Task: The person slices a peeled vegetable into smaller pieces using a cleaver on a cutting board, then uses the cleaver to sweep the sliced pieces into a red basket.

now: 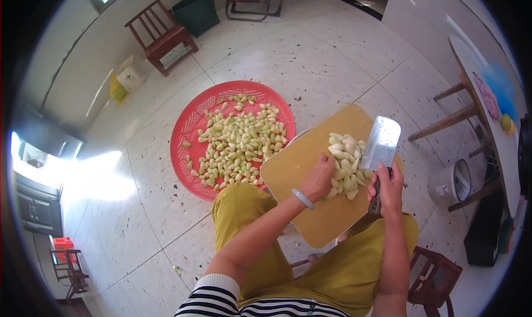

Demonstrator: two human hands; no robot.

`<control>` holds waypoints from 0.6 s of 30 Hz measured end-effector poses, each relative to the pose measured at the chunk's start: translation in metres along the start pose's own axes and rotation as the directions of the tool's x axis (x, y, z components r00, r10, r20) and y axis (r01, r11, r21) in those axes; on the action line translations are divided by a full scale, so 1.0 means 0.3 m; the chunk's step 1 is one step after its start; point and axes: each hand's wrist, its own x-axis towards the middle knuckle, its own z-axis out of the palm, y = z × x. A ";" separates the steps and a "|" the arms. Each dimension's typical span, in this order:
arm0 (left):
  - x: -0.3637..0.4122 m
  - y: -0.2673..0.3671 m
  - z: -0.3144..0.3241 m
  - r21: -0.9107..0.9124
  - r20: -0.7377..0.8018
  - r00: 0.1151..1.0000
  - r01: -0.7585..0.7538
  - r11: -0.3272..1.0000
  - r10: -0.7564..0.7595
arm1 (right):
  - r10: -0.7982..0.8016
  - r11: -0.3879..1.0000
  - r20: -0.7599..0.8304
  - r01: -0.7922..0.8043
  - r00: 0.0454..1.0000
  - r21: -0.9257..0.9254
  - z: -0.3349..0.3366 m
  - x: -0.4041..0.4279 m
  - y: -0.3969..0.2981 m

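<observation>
My right hand (387, 188) grips the dark handle of a cleaver (381, 142), its broad steel blade pointing away from me over the board's right side. The blade's left edge is beside a heap of peeled garlic cloves (347, 163) on a yellow-brown cutting board (299, 167). My left hand (320, 179) is curled against the heap's left side; its fingertips are hidden, so I cannot see whether a clove is in them. A red perforated plastic tray (183, 121) with many more peeled cloves (237, 142) sits left of the board, which overlaps its rim.
The board lies tilted in front of my knees. Wooden chairs (160, 38) and a dark green bin (195, 13) stand at the far left. On the right are a table (478, 80) with wooden legs and a pale bucket (449, 184). Bits litter the tiled floor (249, 63).
</observation>
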 end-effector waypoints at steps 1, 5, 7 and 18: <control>-0.004 -0.005 -0.016 0.008 -0.011 1.000 0.010 1.000 -0.010 | 0.002 1.000 0.017 -0.002 1.000 0.002 0.008 -0.003 0.001; -0.026 -0.004 -0.113 0.025 0.014 0.998 0.055 0.998 -0.055 | 0.020 0.997 0.093 -0.014 0.995 -0.072 0.035 -0.020 0.006; -0.041 -0.005 -0.182 0.057 0.020 0.995 0.092 0.994 -0.093 | 0.032 0.993 0.132 -0.016 0.991 -0.120 0.052 -0.033 0.004; -0.111 -0.202 -0.495 0.214 -0.253 0.959 0.185 0.959 -0.128 | 0.122 0.987 0.324 -0.078 0.938 -0.143 0.126 -0.073 0.033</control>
